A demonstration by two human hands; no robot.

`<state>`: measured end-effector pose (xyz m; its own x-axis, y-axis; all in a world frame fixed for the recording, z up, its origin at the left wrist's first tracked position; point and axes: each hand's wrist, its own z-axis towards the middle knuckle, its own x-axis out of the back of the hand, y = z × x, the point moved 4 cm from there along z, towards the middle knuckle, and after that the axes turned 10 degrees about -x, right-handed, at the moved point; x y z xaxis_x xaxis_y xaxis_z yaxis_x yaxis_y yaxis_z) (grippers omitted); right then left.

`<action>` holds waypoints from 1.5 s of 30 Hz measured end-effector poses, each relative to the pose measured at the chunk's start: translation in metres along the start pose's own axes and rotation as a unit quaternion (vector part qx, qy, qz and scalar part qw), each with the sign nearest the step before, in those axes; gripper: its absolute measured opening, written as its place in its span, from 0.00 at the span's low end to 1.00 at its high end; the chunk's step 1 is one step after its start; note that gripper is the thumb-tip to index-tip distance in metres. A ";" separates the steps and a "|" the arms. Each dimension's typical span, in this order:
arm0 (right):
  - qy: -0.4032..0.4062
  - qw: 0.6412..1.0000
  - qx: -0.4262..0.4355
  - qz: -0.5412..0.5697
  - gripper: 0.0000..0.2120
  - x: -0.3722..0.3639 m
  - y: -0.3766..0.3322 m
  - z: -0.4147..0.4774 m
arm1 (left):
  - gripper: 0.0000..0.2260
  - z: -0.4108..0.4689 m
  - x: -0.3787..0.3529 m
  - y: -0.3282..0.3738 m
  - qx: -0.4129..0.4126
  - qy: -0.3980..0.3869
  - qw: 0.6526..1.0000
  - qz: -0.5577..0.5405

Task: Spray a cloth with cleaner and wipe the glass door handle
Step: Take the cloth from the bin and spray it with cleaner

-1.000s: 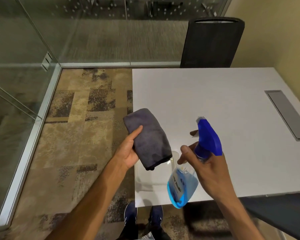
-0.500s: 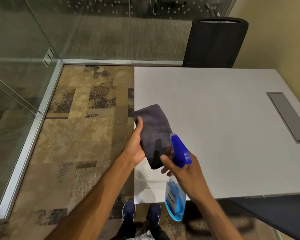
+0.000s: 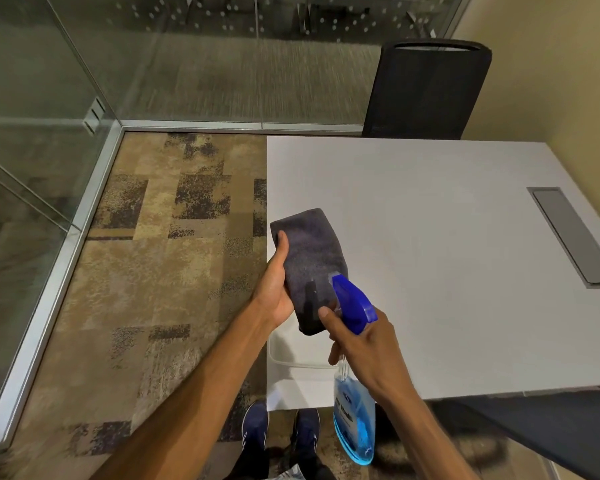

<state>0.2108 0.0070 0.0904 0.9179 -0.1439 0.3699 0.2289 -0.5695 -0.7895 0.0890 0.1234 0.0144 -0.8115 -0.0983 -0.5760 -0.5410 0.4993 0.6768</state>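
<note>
Head view: left hand (image 3: 274, 292) grips a folded grey cloth (image 3: 310, 258), thumb laid along the cloth's left edge, fingers hidden behind it. Cloth stands roughly upright above the left edge of a white table (image 3: 430, 220), its top end tilted slightly toward 11 o'clock. A darker patch shows on the cloth's lower face, at 9 o'clock from the nozzle. Right hand (image 3: 364, 351) is closed around the neck of a spray bottle (image 3: 355, 424); one finger lies across the front of the blue trigger head (image 3: 352, 303). The nozzle points toward 11 o'clock at the cloth and sits just beside it; whether they touch cannot be told. The bottle's clear body, holding blue liquid, hangs below the hand toward 6 o'clock, past the table's near edge. The hands are close together, each clamped on its own item. A clear tray (image 3: 284, 355) rests on the table under the hands. A grey inset panel (image 3: 572, 233) lies at 3 o'clock on the table. A black chair (image 3: 426, 91) stands at 12 o'clock behind the table. Glass walls (image 3: 187, 64) run from 9 to 12 o'clock over patterned carpet (image 3: 174, 258). Blue shoes (image 3: 255, 427) show at 6 o'clock. No door handle can be made out.
</note>
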 end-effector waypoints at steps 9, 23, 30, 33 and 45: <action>0.020 1.000 -0.022 0.002 0.13 0.008 0.005 -0.002 | 0.29 0.008 0.004 0.010 -0.021 -0.015 0.999 -0.034; 0.030 0.999 0.004 0.012 0.09 0.019 -0.010 0.001 | 0.34 0.005 -0.001 0.014 -0.029 -0.036 0.998 0.031; 0.028 0.999 0.016 -0.013 0.13 0.014 -0.018 0.019 | 0.35 0.002 -0.005 0.008 -0.042 -0.058 0.997 0.028; 0.029 0.999 0.017 -0.012 0.13 0.012 -0.015 0.024 | 0.34 0.003 -0.006 0.008 -0.040 -0.055 0.997 0.030; 0.043 0.982 0.117 0.139 0.04 0.041 -0.028 0.019 | 0.31 -0.001 0.001 0.028 -0.021 -0.015 0.999 -0.039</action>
<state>0.2478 0.0321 0.1180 0.9269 -0.3416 0.1556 0.0498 -0.2989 -0.9530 0.0730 0.1366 0.0328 -0.7597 -0.1089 -0.6410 -0.6116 0.4543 0.6477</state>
